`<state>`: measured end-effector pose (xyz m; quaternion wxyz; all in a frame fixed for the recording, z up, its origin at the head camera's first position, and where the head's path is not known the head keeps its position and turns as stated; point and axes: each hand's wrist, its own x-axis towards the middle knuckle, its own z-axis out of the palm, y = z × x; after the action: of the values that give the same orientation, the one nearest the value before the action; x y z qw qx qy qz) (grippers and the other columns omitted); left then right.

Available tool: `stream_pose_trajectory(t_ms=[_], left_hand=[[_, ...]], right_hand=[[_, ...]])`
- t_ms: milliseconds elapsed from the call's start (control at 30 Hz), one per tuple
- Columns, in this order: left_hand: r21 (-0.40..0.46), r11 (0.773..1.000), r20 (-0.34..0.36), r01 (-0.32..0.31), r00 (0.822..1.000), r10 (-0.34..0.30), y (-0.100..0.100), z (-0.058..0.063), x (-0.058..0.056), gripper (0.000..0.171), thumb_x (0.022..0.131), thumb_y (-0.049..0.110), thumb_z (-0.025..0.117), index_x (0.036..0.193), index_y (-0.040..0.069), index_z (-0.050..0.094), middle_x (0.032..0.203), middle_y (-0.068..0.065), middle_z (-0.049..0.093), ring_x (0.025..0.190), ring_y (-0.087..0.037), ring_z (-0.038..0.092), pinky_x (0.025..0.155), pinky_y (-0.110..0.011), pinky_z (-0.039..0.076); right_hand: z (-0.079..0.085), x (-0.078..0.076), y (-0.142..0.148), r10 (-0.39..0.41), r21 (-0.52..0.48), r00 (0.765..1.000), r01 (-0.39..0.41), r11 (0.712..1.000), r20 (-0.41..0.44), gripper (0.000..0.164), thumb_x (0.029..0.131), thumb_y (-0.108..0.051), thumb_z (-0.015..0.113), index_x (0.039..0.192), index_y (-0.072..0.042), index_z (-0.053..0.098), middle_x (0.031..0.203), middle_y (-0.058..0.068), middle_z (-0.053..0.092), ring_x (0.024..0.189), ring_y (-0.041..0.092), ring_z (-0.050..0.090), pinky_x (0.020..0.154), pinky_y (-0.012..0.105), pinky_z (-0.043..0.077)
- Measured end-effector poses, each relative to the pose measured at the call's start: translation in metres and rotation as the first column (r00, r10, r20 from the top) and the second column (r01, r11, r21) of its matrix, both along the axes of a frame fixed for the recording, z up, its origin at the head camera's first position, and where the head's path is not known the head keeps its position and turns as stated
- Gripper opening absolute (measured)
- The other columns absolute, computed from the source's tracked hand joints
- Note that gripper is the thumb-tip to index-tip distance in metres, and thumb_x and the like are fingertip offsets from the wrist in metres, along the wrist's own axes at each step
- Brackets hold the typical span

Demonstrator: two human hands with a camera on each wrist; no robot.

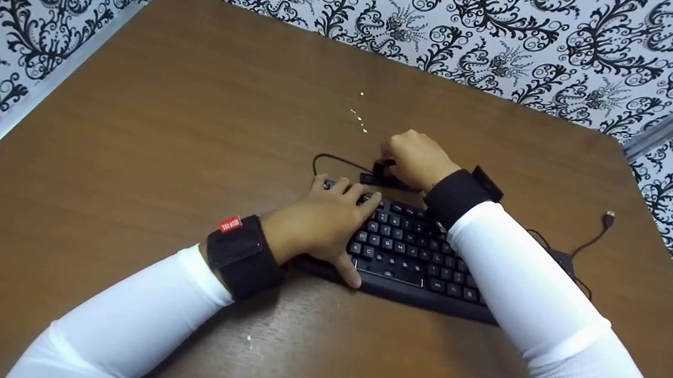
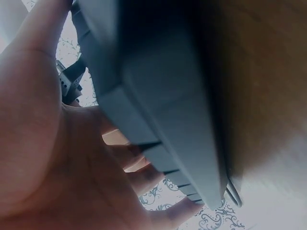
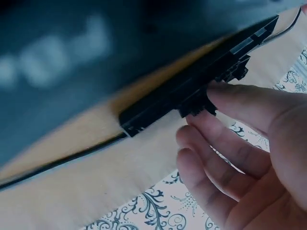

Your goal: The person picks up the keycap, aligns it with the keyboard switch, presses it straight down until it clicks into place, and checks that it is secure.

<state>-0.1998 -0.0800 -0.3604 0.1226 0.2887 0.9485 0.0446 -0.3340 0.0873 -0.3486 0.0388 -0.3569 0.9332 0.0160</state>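
A black keyboard (image 1: 399, 243) lies on the brown table. My left hand (image 1: 333, 222) rests across its left end, fingers spread over the keys toward the far edge and thumb at the front edge. The left wrist view shows this hand (image 2: 76, 163) alongside the keyboard's side (image 2: 158, 100). Behind the keyboard, my right hand (image 1: 418, 156) pinches a black bar-shaped device (image 1: 377, 180). In the right wrist view, thumb and forefinger hold a small bracket-like part on the side of that bar (image 3: 192, 79); the other fingers are bent beneath.
A thin black cable (image 1: 339, 157) loops beside the bar. To the right lie a cable with a USB plug (image 1: 608, 219) and a small dark box (image 1: 563, 259), partly behind my right sleeve (image 1: 522, 290). Patterned walls (image 1: 399, 24) border the table (image 1: 199, 92). Small pale specks mark the tabletop.
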Motion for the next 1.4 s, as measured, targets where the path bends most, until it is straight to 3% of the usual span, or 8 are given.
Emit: stream_pose_trajectory(t_ms=[133,300,567,733,1000,1200,1400], left_hand=[[0.001,1.0,0.019,0.003,1.0,-0.003,0.0,0.0,0.001,0.138,0.057,0.081,0.077,0.161,0.012,0.017,0.164,-0.015,0.025,0.147,-0.038,0.028,0.116,-0.065,0.024],[-0.002,1.0,0.027,0.01,1.0,-0.01,0.0,-0.001,-0.002,0.139,0.058,0.081,0.076,0.162,0.013,0.015,0.165,-0.015,0.023,0.149,-0.039,0.026,0.116,-0.067,0.022],[0.007,1.0,0.05,0.002,0.999,-0.003,-0.001,0.0,-0.003,0.141,0.056,0.082,0.076,0.162,0.012,0.013,0.165,-0.017,0.022,0.15,-0.041,0.023,0.118,-0.067,0.018],[0.016,1.0,0.033,0.002,0.999,-0.002,-0.001,0.001,-0.003,0.141,0.056,0.082,0.076,0.161,0.011,0.015,0.164,-0.017,0.024,0.149,-0.04,0.025,0.118,-0.066,0.019],[0.009,1.0,0.027,0.01,1.0,-0.01,0.0,0.0,-0.003,0.14,0.056,0.082,0.075,0.161,0.011,0.015,0.164,-0.017,0.024,0.149,-0.04,0.026,0.118,-0.067,0.02],[-0.003,1.0,0.017,0.015,1.0,-0.015,0.0,-0.003,-0.004,0.141,0.056,0.085,0.074,0.161,0.011,0.016,0.164,-0.015,0.026,0.148,-0.037,0.028,0.117,-0.065,0.022],[-0.004,1.0,0.015,0.012,1.0,-0.012,0.0,-0.003,-0.004,0.141,0.055,0.085,0.073,0.161,0.012,0.016,0.164,-0.015,0.025,0.147,-0.037,0.028,0.116,-0.063,0.024]], right_hand=[[0.003,0.003,0.003,-0.007,-0.046,1.0,0.007,0.999,0.007,0.01,0.087,-0.002,0.07,0.095,-0.002,0.076,0.093,0.016,0.076,0.082,0.034,0.071,0.074,0.045,0.059],[0.009,0.012,0.014,-0.007,-0.17,0.998,0.018,0.985,0.065,0.014,0.088,-0.005,0.071,0.101,0.0,0.074,0.097,0.016,0.076,0.084,0.03,0.073,0.076,0.041,0.061],[0.016,0.046,0.03,0.048,-0.326,0.991,-0.005,0.945,0.125,0.023,0.088,-0.002,0.072,0.11,-0.001,0.072,0.102,0.017,0.076,0.088,0.027,0.075,0.08,0.037,0.061],[0.016,0.069,0.039,0.055,-0.354,0.99,-0.005,0.935,0.131,0.023,0.089,-0.007,0.074,0.111,-0.004,0.073,0.099,0.013,0.077,0.085,0.023,0.075,0.077,0.034,0.062],[0.01,0.093,0.05,0.115,-0.358,0.992,-0.092,0.929,0.043,0.023,0.086,-0.012,0.078,0.109,-0.007,0.074,0.097,0.007,0.076,0.085,0.019,0.071,0.078,0.033,0.06],[0.001,0.102,0.057,0.146,-0.36,0.988,-0.121,0.925,0.043,0.022,0.086,-0.014,0.079,0.107,-0.007,0.075,0.094,0.005,0.074,0.087,0.018,0.068,0.081,0.035,0.058],[-0.002,0.104,0.062,0.111,-0.344,0.993,-0.092,0.934,0.037,0.018,0.084,-0.015,0.08,0.101,-0.009,0.075,0.093,0.003,0.074,0.086,0.018,0.068,0.081,0.036,0.057]])
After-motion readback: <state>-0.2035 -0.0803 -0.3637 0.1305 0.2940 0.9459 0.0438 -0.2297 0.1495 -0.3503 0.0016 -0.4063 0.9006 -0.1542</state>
